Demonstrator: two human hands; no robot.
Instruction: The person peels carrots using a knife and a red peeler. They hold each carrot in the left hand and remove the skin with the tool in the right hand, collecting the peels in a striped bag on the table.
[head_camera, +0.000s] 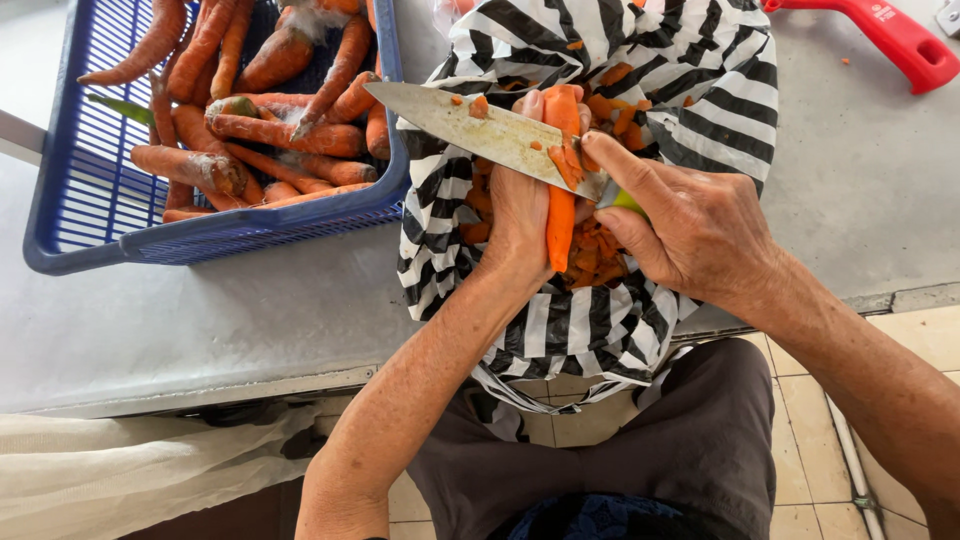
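Over striped bag, carrot vertical, tip toward person

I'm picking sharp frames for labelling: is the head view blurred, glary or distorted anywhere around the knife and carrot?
Head view: even daylight with soft shadows; the knife blade shows only a mild sheen, no blown glare; the carrot, left hand and right hand are sharp; the blue basket rim bows slightly, suggesting wide-angle distortion toward the edges.
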